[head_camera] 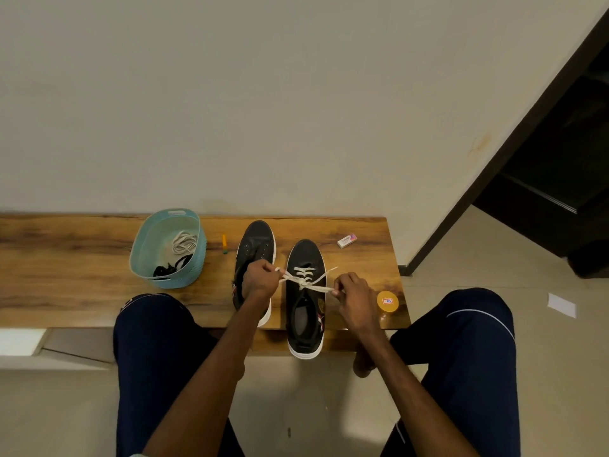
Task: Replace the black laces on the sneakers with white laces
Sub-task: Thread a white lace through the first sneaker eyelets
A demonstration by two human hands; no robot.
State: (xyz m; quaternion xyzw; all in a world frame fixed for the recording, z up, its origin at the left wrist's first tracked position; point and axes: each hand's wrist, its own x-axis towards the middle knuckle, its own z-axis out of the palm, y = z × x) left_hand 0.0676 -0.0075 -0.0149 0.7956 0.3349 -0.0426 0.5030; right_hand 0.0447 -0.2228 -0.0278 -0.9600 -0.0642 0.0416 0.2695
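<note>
At left, a blue basket (138, 252) holds a spare lace (184, 242) and a black lace (168, 268). Your left hand (260, 280) pinches one end of the white lace (304, 275) and your right hand (354, 291) pinches the other. The ends cross over the right sneaker (304, 311) between them. Its toe points to the wall and its heel overhangs the bench (66, 258) edge. A yellow tin (387, 301) crowds your right hand.

— How did the arms lie?
— The left arm (209, 374) and the right arm (403, 384) both reached from the near edge toward the far side, bare, drawing closer together.
— And the hands?
— The left hand (260, 278) was curled, knuckles up, pinching one end of the white lace (309, 285). The right hand (354, 293), slightly nearer, pinched the other end. They were apart.
</note>
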